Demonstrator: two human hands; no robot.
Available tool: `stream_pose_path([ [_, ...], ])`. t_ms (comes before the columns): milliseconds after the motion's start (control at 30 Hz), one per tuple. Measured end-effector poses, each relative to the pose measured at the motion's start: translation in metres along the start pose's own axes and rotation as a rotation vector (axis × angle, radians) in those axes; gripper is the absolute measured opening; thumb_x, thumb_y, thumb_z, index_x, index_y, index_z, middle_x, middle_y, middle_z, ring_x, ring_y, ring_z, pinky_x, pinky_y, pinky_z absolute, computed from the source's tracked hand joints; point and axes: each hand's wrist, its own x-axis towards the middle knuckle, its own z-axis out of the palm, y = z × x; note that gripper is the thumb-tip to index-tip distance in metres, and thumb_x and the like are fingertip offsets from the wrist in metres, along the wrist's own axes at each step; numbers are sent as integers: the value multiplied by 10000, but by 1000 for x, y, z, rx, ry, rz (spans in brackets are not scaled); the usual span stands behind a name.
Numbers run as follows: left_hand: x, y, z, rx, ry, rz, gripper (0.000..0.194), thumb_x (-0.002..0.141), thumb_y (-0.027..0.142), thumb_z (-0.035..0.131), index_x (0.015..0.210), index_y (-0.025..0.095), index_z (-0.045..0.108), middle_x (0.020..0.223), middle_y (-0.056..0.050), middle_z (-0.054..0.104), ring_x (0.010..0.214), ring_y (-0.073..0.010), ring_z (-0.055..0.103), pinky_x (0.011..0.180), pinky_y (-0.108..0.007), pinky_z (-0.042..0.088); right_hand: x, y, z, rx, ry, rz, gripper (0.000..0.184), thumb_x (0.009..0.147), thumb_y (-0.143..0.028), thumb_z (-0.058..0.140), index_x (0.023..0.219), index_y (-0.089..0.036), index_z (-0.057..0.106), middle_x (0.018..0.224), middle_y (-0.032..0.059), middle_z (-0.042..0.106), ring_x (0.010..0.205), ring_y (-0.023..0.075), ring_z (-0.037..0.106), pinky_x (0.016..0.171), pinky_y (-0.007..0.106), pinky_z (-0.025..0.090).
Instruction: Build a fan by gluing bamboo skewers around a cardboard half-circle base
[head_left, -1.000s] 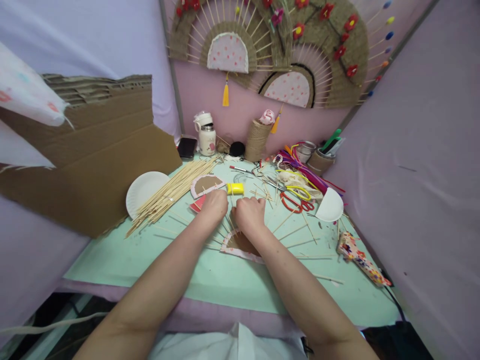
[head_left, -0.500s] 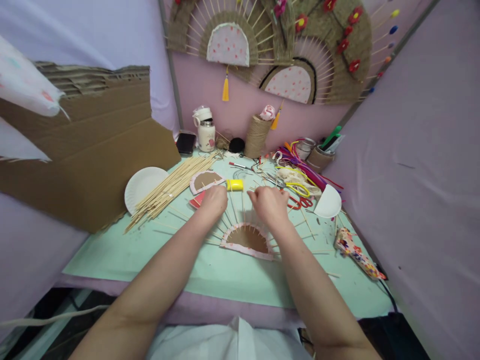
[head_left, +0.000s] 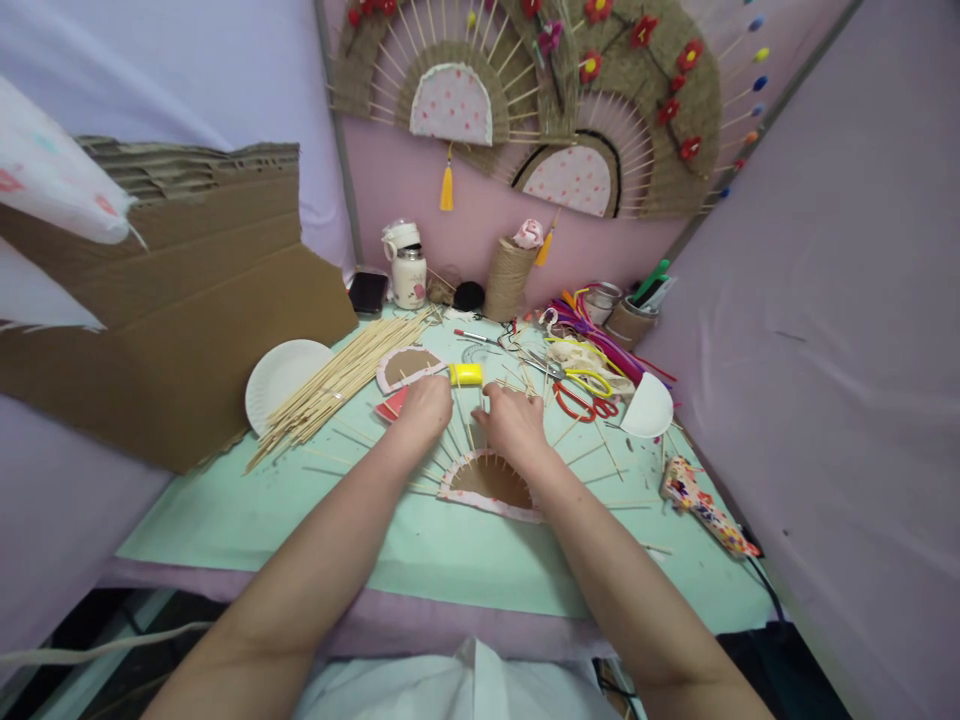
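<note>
In front of me lies a half-round cardboard piece (head_left: 491, 482) edged with pink spotted fabric, thin wooden sticks fanning out from its curved side. My left hand (head_left: 427, 408) is closed over the sticks at the upper left, beside a red piece (head_left: 391, 404); what its fingers hold is hidden. My right hand (head_left: 514, 420) is above the curved edge among the sticks, its thumb and fingers bent towards one stick; whether it grips that stick is too small to tell. A yellow block (head_left: 466, 374) lies just beyond both hands, near a second fabric-edged half-round (head_left: 409, 368).
Left are a stick bundle (head_left: 349, 380), a paper plate (head_left: 279, 375) and leaning cardboard (head_left: 187, 350). Right are red-handled scissors (head_left: 576, 404), a half plate (head_left: 648, 408) and a flower-patterned glue gun (head_left: 705, 505) with a cord. A bottle (head_left: 409, 275) and twine spool (head_left: 507, 278) stand behind.
My right hand moved right, away from the middle sticks, then came back left over them. The left hand stays nearly in place. The whole view shifts slightly.
</note>
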Motion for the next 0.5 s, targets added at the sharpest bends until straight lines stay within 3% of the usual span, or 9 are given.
stream_pose_path([
  [233, -4, 2, -4, -5, 10, 31, 296, 876, 162, 482, 1012, 79, 732, 1029, -212, 727, 985, -258, 686, 816, -285, 489, -3, -12, 9, -24, 61, -148, 378, 910, -362, 555, 1274, -262, 539, 1211, 124, 568, 1142, 282, 508, 866, 383, 339],
  [500, -4, 1, -3, 10, 22, 36, 300, 878, 163, 479, 1010, 75, 733, 1027, -216, 726, 980, -262, 687, 819, -289, 493, -3, -17, 17, -22, 59, -147, 334, 941, -200, 409, 1254, -227, 523, 1163, 126, 605, 1056, 255, 539, 835, 373, 316],
])
